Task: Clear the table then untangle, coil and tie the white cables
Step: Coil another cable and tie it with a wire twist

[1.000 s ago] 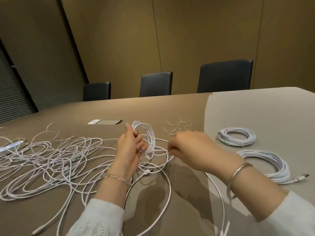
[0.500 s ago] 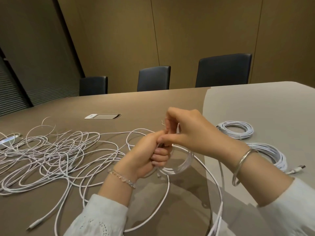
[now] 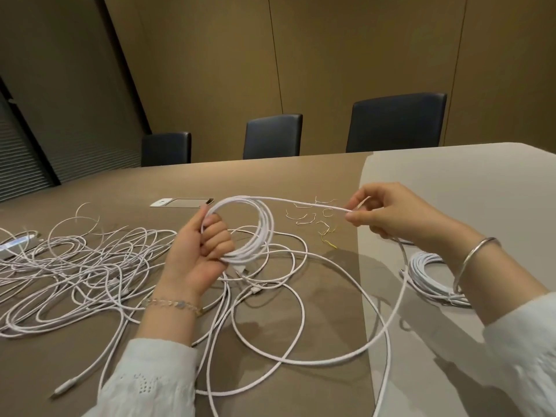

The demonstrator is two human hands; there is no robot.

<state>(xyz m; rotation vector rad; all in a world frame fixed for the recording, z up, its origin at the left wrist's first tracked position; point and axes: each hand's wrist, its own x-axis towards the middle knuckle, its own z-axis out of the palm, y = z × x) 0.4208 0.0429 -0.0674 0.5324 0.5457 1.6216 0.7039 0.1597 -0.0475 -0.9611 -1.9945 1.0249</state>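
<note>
I am gripping a part-wound coil (image 3: 258, 233) in my left hand (image 3: 198, 251), my right hand (image 3: 388, 212) pinching its free run; one finished coil (image 3: 427, 272) is lying done, the tangle (image 3: 75, 266) is remaining.

No legible text or labels

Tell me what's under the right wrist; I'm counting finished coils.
One finished white coil lies on the table under the right hand's wrist. Anything farther behind the hand is covered.

White cables (image 3: 90, 266), brown table (image 3: 270, 182), black chairs (image 3: 397, 121).
</note>
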